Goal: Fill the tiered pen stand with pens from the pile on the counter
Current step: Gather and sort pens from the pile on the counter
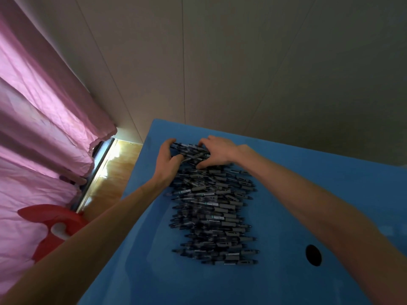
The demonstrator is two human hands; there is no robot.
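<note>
Pile: the pens (211, 208) lie in a long heap on the blue counter (297, 194), running from 6 o'clock up to 12 o'clock in the head view; both hands work at its far, 12 o'clock end.
Pen axis: nearly every pen lies crosswise, 9 to 3 o'clock, grey grips mostly toward 3; this is the relation the next lift turns on, since a hand closing from 9 and a hand closing from 3 meet the pens end-on.
Left hand (168, 161): at the 9 o'clock edge of the far end, fingers curled round the tips of a bundle of pens, thumb lying on top; gripping them, as far as the blur lets me judge.
Right hand (217, 151): just at 3 o'clock of the left, palm down, fingers spread and bent over the same bundle, thumb tucked at its near side; it looks to be clutching the pens rather than resting on them.
Nearer hand: both touch the bundle; neither has the advantage.
Stand: the tiered pen stand is not in view (so which way the bundle must travel cannot be told).
Step, by my reading: gathering a first handful; nothing yet loaded.
Beside: pink curtain (44, 111) at 9 o'clock; dark round hole (313, 255) in the counter at 4 o'clock.
</note>
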